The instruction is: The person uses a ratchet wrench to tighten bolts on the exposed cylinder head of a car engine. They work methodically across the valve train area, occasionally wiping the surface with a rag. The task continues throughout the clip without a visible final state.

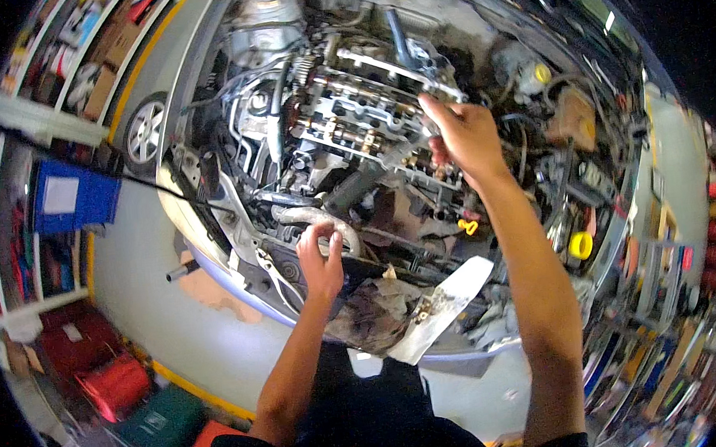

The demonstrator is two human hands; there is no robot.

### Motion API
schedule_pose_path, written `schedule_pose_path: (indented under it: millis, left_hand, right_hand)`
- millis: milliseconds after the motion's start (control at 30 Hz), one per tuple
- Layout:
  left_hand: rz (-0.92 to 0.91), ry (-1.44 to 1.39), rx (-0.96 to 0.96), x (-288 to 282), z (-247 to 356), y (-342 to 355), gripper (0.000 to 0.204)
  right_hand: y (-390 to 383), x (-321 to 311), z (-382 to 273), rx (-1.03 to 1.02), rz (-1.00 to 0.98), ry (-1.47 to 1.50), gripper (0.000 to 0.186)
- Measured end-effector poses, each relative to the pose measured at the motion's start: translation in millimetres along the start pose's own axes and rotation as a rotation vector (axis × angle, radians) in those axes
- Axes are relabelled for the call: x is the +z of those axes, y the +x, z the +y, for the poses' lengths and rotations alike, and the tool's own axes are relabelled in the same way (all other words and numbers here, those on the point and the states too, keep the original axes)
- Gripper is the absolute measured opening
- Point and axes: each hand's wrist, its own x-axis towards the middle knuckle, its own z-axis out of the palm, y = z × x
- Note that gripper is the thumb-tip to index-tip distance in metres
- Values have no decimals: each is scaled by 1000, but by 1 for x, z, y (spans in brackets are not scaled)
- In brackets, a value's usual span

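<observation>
Head view looks down into the open front of a car (216,57). Its engine (349,122) fills the middle, packed tight with metal parts, hoses and wires, so there is little free room between them. More room shows at the left, where a grey floor (132,269) runs beside the car's curved front edge (208,262). A wheel (145,130) sits near the top left. Shelves (79,52) stand past it, and a blue box (75,197) is lower down. Red boxes (98,365) rest on the floor at the lower left.

The right hand (465,133) is up over the top of the engine. Its fingers are curled around a thin metal tool (431,89), and the tool's far end touches the shiny metal parts there. The right arm is long and nearly straight, reaching up from the bottom edge.

The left hand (321,261) is lower, at the front edge of the car. Its fingers are bent and rest on a grey hose (311,216), gripping it loosely. The left arm bends at the elbow and comes up from below.

A dirty rag (366,312) and a white flat piece (450,300) lie just beside the left hand, on the front edge. Two yellow caps (581,245) show at the right, well apart from both hands.
</observation>
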Motion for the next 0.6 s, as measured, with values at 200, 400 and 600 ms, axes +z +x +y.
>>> schedule_pose_path:
  millis: [200,400,600]
  left_hand:
    - [-209,-523,-30,2,165,98,65]
    - [-372,23,322,54,257,227,44]
    - [-667,651,1096,85,295,157,42]
  right_hand:
    - [-7,-3,19,-58,123,150,57]
    - [-23,55,74,-410,64,457,36]
    - [10,83,94,-531,501,239,32]
